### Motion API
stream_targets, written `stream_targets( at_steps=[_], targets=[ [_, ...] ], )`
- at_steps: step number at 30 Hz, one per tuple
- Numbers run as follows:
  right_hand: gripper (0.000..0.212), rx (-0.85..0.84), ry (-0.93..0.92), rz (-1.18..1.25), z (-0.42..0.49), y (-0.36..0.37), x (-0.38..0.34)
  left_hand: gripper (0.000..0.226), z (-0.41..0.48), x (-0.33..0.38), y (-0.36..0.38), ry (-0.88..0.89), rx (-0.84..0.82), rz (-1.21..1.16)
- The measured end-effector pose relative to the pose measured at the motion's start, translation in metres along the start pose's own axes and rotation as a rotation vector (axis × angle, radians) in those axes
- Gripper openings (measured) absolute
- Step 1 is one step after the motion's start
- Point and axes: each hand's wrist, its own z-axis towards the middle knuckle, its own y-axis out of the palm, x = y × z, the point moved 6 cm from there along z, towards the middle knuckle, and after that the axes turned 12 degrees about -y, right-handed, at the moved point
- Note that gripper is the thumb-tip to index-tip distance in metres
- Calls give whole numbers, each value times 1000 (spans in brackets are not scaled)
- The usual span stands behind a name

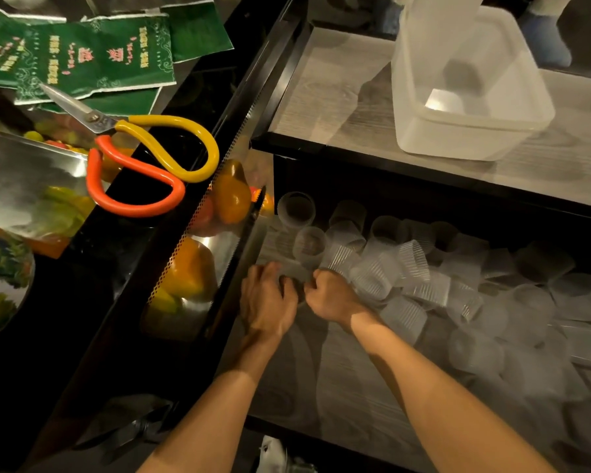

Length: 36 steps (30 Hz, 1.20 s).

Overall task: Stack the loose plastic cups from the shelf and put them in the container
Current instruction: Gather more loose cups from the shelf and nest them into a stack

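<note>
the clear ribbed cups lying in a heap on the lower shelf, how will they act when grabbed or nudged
The ribbed cups look thin and see-through, so probably very light and easy to squash in a firm grip. Many lie on their sides in a loose heap, so a nudge would likely roll or scatter them. Both the left hand and the right hand are at one cup, which suggests careful handling helps.

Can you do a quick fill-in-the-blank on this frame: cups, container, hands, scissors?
1. The loose plastic cups lie on the ____ shelf level.
2. The clear container on the upper shelf holds ____ cups.
3. The left hand and right hand meet at a cup at the pile's ____ end.
4. The scissors have one yellow handle and one ____ handle.

Missing words: lower; no; left; orange
</note>
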Motion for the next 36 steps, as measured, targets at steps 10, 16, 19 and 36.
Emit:
stream_targets(
  at_steps=[10, 16, 19, 36],
  targets=[
    [20, 95, -67, -217, 8, -31, -15, 28, 40, 15, -10, -200, -140, -144],
    [48, 256, -168, 27, 41, -61, -29, 29, 72, 37, -6, -277, -193, -487],
    [44, 242, -128, 50, 57, -65, -26, 27, 90, 47, 2, -259, -196, -479],
    [23, 62, 53, -82, 87, -55, -8, 41, 90, 45, 22, -89, -82, -132]
  ],
)
